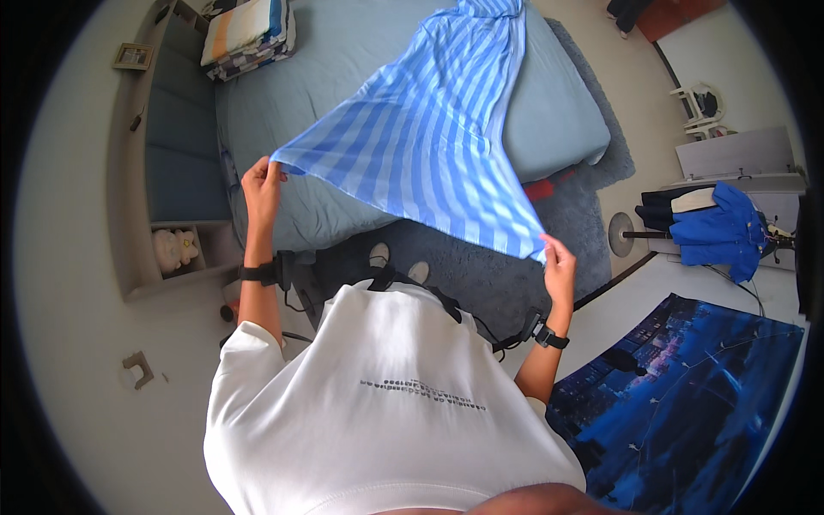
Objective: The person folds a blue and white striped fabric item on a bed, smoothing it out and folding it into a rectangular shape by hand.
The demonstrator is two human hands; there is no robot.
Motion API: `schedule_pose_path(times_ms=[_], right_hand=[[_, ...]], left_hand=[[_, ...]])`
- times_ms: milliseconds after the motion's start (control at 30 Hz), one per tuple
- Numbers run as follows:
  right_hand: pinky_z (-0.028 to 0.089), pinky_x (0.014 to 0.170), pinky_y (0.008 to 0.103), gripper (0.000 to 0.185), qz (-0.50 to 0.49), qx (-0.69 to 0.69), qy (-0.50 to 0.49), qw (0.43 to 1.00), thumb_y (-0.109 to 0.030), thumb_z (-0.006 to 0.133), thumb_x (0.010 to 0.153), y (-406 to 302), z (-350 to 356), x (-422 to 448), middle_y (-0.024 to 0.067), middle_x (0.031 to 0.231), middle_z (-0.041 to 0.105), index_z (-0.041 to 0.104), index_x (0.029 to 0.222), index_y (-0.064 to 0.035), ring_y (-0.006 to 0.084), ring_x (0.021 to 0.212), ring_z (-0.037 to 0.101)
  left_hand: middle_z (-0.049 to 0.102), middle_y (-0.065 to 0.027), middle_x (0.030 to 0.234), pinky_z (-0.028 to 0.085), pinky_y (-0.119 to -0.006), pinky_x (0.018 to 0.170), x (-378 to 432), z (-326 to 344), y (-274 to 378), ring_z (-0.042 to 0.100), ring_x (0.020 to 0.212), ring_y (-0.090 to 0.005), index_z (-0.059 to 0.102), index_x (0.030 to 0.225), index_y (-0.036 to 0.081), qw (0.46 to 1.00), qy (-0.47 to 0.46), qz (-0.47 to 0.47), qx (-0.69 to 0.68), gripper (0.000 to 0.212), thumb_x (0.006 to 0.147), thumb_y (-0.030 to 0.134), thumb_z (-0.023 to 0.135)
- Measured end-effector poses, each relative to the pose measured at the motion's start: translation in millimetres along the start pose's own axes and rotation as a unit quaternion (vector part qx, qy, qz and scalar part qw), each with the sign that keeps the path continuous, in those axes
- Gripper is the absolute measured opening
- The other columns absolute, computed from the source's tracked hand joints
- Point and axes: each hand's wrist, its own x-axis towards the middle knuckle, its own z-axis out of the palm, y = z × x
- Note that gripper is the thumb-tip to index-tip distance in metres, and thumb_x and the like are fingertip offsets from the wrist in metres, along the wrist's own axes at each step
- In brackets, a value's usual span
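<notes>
A blue striped cloth [418, 141] is stretched between my two hands, its near edge hanging in a slight sag. My left hand [262, 183] pinches one corner at the left, above the bed's near side. At the right, lower in the view, my right hand [559, 261] grips another corner, over the rug. The cloth's far part lies bunched and creased on the bed with its grey-blue sheet [335, 58]. Both wrists wear black straps with small devices.
Folded bedding [248, 38] is piled by the headboard [180, 129]. A grey rug [463, 277] lies under my feet. A red object [539, 189] pokes out by the bed's foot. On the right stand a coat rack with a blue garment [718, 225] and a white chair [698, 106]. Another person's legs [624, 16] show at the top.
</notes>
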Motion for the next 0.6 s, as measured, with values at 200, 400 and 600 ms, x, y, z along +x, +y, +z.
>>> schedule_pose_path(times_ms=[200,400,600], right_hand=[[0.045,0.071,0.0257,0.021,0.006,-0.039,-0.153,0.987,-0.011,0.052,0.092,45,56,-16,0.0054,0.090,0.066,0.065,0.104,0.0006,0.0097,0.078,0.055],[0.038,0.054,0.0243,0.023,0.047,-0.034,-0.371,0.927,-0.008,0.052,0.089,66,109,-40,-0.0014,0.066,0.055,0.063,0.107,0.0019,0.0061,0.059,0.045],[0.041,0.054,0.0304,0.024,0.032,-0.107,-0.376,0.920,-0.009,0.053,0.085,49,128,-21,0.0118,0.069,0.063,0.065,0.103,0.0006,0.0126,0.057,0.052]], left_hand=[[0.061,-0.0051,0.076,0.045,-0.029,0.062,-27,-10,-106,0.056,0.063,-0.0149,0.054,0.083,0.007,0.944,0.006,-0.296,-0.144,0.045,0.093,0.050,0.040],[0.041,-0.0102,0.136,0.036,-0.047,0.096,-58,-6,-102,0.041,0.122,-0.0261,0.040,0.133,0.014,0.829,0.014,-0.448,-0.336,0.083,0.082,0.077,0.023],[0.040,-0.0077,0.139,0.031,-0.045,0.104,-46,-16,-106,0.039,0.125,-0.0282,0.035,0.138,0.011,0.791,0.017,-0.319,-0.522,0.086,0.084,0.075,0.018]])
